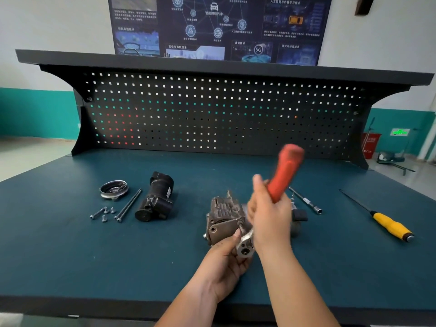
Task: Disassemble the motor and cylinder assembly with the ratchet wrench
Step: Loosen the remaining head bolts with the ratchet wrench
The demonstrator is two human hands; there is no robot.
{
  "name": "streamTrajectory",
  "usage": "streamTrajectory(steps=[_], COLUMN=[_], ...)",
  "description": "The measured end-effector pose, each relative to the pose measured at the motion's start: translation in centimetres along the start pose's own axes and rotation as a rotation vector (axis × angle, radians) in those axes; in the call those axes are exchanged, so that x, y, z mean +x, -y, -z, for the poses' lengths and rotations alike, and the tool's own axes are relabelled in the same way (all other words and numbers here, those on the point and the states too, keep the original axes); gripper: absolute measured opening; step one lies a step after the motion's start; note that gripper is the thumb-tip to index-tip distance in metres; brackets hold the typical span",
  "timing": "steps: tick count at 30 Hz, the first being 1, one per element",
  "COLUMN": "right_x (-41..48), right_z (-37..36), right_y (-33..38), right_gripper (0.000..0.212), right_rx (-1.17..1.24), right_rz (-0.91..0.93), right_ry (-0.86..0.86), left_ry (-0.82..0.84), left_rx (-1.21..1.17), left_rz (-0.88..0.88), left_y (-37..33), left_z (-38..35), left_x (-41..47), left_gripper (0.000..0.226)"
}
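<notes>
Well, the desk [70, 244] in front of me has a dark teal top, and a black pegboard [212, 114] with a shelf over it rises at the back. Behind that, a dark blue poster [212, 27] hangs on a white wall with a teal band low down. At the far right a red bin [371, 142] stands on the floor near a green lit sign [400, 132].

On the left of the desk lie a round metal cover [114, 189], two long bolts [128, 205] side by side and a few short screws [105, 212] just beside them. The black motor [155, 199] lies there on its side, well apart from the cylinder. On the right lie a socket bar [306, 201] and, farther out, a yellow-handled screwdriver [389, 226].

The cylinder [224, 218] sits in the middle of the desk, close to me. My left hand [224, 263] grips its near end, fingers curled round it and thumb up by a bolt. My right hand [269, 218] is wrapped round the lower part of the wrench [286, 171] handle, fingers closed on it. Hand and red handle are both blurred. The handle slants up and away to the right. The wrench's steel head sits on the bolt at the cylinder's near face, just beside my left thumb.
</notes>
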State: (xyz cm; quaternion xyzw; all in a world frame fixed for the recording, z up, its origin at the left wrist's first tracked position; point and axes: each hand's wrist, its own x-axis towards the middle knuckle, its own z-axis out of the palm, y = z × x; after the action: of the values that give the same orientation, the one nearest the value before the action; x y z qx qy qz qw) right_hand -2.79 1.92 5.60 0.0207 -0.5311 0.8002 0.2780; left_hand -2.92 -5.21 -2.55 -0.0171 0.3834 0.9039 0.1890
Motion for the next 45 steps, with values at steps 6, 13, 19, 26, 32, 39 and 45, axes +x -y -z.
streamTrajectory(steps=[6, 13, 19, 26, 32, 39, 45], right_x=[0.3, 0.6, 1.8, 0.5, 0.5, 1.4, 1.4], right_z=[3.6, 2.8, 0.3, -3.1, -2.0, 1.4, 4.5], right_y=[-0.6, -0.3, 1.1, 0.3, 0.3, 0.5, -0.7], right_gripper=[0.04, 0.04, 0.03, 0.039, 0.033, 0.038, 0.039], right_rx=[0.502, 0.421, -0.042, -0.617, -0.348, 0.277, 0.573], right_rz=[-0.205, -0.153, -0.155, 0.055, -0.034, -0.174, -0.355], right_ry=[-0.372, -0.274, 0.202, 0.636, 0.474, 0.039, -0.325], left_ry=[-0.029, -0.018, 0.016, 0.037, 0.024, -0.006, 0.004], left_rx=[0.01, 0.007, 0.047, 0.037, 0.013, 0.008, 0.041], left_rz=[0.007, 0.014, 0.039, 0.029, 0.02, 0.005, -0.007], left_y=[0.0, 0.0, 0.1, 0.1, 0.1, 0.4, 0.3], left_z=[0.0, 0.0, 0.2, 0.2, 0.6, 0.5, 0.3], left_x=[0.2, 0.2, 0.5, 0.2, 0.5, 0.8, 0.8], left_gripper=[0.017, 0.016, 0.017, 0.01, 0.02, 0.015, 0.015])
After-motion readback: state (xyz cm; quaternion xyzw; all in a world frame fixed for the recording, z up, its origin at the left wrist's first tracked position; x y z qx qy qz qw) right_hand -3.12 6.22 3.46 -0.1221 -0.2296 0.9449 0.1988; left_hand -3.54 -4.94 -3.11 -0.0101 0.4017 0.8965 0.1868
